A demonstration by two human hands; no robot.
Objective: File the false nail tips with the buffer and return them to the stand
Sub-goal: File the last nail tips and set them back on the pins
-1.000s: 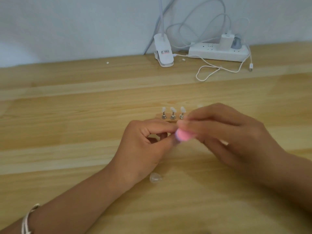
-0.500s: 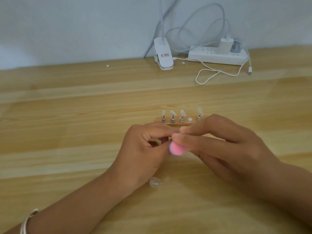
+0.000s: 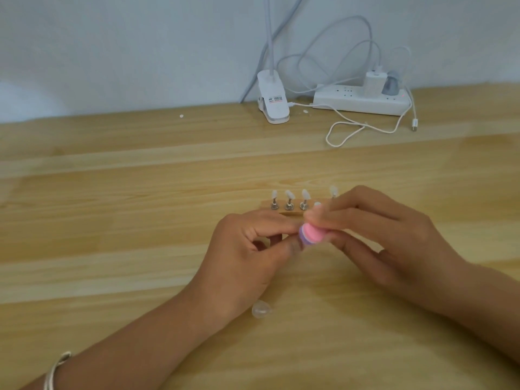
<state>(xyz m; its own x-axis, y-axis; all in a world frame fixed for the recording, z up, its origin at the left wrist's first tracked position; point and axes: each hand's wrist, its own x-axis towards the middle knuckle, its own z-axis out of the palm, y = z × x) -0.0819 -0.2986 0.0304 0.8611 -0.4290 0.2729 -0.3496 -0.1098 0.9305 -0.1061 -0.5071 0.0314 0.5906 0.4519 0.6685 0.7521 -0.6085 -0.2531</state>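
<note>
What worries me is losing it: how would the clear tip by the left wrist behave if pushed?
The clear tip looks thin, so probably light. Its curved shell on the smooth table would likely skid or rock.

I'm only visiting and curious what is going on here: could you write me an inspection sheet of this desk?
Surface: light wooden table.
Job's things: wooden stand with four nail tips upright and a gap between the third and fourth; pink and purple buffer.
Clutter: loose clear tip beside the left wrist; white crumbs at the back.
Hands: right hand pinches the buffer; left hand has thumb and forefinger pinched at it, and what they hold is hidden.
Cables: white cable looping from the power strip.
Surroundings: clip lamp, pale wall.
</note>
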